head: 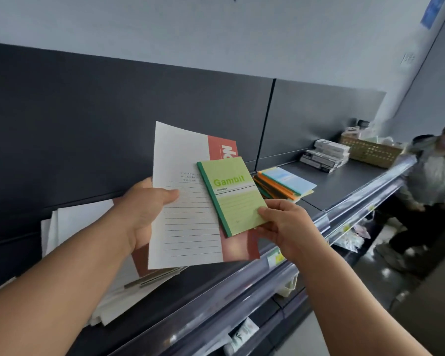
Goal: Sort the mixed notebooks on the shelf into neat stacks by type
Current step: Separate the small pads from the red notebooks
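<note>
Left hand [141,214]: fingers curled round the left edge of a large red-and-white notebook with a ruled white panel [188,222], thumb lying across the panel; notebook held upright, clear of the shelf. Right hand [285,227]: pinches the lower right corner of a small pale-green notebook with a dark green spine, printed "Gambit" [233,194]; it is tilted and overlaps the right side of the large notebook. Below the left hand, an untidy pile of white notebooks [70,227] lies on the dark grey metal shelf [344,183]. Further right on the shelf: a fanned stack of orange, green and light-blue notebooks [283,185], then a stack of black-and-white packs [324,155], then a woven tan basket [370,152]. Another person [432,181] is low down at the far right.
</note>
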The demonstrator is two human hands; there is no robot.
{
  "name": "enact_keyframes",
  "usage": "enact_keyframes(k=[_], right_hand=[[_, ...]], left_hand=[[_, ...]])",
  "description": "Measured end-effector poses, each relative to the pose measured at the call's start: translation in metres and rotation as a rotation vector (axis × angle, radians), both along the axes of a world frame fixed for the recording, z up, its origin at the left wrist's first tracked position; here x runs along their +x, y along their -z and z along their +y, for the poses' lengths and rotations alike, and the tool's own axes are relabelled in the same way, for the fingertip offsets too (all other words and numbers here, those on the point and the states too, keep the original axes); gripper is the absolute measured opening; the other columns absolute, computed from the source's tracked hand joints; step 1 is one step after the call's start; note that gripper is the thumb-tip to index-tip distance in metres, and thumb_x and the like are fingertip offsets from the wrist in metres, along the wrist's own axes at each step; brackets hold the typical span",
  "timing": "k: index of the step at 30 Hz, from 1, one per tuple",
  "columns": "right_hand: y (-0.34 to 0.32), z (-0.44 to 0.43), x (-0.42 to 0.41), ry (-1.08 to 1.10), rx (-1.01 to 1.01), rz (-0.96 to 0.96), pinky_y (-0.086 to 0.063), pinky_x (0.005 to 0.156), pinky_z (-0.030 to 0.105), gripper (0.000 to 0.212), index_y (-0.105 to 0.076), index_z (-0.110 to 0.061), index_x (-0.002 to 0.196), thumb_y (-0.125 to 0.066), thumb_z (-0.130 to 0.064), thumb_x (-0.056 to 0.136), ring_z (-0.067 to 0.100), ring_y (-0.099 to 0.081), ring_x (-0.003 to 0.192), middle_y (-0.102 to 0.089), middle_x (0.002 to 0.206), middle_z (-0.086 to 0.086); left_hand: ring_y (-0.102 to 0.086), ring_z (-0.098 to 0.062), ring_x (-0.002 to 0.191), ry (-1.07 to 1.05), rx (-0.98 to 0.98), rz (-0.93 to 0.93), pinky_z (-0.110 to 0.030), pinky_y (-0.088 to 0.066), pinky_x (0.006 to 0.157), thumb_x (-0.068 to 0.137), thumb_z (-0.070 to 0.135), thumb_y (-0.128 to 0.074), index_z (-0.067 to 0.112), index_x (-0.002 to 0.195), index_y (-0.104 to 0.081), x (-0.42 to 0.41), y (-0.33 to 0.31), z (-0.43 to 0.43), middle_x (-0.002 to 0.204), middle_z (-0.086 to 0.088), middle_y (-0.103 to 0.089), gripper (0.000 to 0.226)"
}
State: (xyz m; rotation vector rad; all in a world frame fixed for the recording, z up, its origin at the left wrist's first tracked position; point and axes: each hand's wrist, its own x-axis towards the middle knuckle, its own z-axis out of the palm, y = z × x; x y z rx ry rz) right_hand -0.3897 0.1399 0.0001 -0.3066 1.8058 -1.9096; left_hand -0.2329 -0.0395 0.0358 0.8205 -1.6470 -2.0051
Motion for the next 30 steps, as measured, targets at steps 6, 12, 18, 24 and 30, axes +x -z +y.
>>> enact_keyframes(k=[6, 12, 18, 24, 30], right_hand=[[0.002, 0.025, -0.065, 0.132, -0.083, -0.081, -0.053, 0.049, 0.021, 0.007, -0.061, -0.008, 0.094, -0.057, -0.002, 0.095, 0.015, -0.068, 0.066, -0.072, 0.08, 0.008], [-0.002, 0.032, -0.174, 0.19, -0.052, -0.032, -0.052, 0.046, 0.017, 0.01, -0.059, -0.004, 0.105, -0.056, -0.002, 0.096, 0.018, -0.06, 0.067, -0.065, 0.09, 0.014], [0.008, 0.019, -0.262, 0.132, 0.124, 0.091, -0.05, 0.057, 0.024, 0.007, -0.062, -0.007, 0.096, -0.058, -0.002, 0.094, 0.019, -0.059, 0.065, -0.063, 0.084, 0.011], [0.02, 0.007, -0.302, 0.031, 0.631, 0.566, -0.049, 0.074, 0.033, 0.013, -0.061, -0.014, 0.098, -0.062, -0.014, 0.085, 0.026, -0.059, 0.085, -0.062, 0.09, 0.004], [0.009, 0.003, -0.282, -0.098, 0.662, 0.934, -0.041, 0.087, 0.036, 0.037, -0.057, -0.016, 0.129, -0.059, -0.027, 0.094, 0.026, -0.049, 0.117, -0.06, 0.127, 0.005]], left_hand=[[-0.065, -0.034, 0.091, -0.046, -0.026, -0.023, -0.04, -0.051, 0.066, 0.096, 0.0, -0.049, 0.009, 0.121, -0.059, -0.041, -0.002, 0.006, 0.11, -0.018, -0.067, 0.028], [-0.065, -0.035, 0.096, -0.144, -0.001, -0.015, -0.043, -0.053, 0.073, 0.095, 0.001, -0.052, 0.012, 0.121, -0.06, -0.098, 0.008, 0.019, 0.111, -0.015, -0.068, 0.029], [-0.066, -0.035, 0.097, -0.265, 0.041, -0.01, -0.043, -0.053, 0.075, 0.095, -0.001, -0.05, 0.012, 0.12, -0.062, -0.159, 0.022, 0.042, 0.111, -0.015, -0.069, 0.03], [-0.067, -0.033, 0.096, -0.349, 0.047, -0.031, -0.044, -0.054, 0.079, 0.095, 0.001, -0.051, 0.016, 0.108, -0.067, -0.184, 0.021, 0.058, 0.107, -0.011, -0.071, 0.025], [-0.068, -0.034, 0.096, -0.398, 0.06, -0.023, -0.044, -0.055, 0.076, 0.095, 0.001, -0.053, 0.015, 0.111, -0.066, -0.191, 0.019, 0.067, 0.105, -0.012, -0.072, 0.025]])
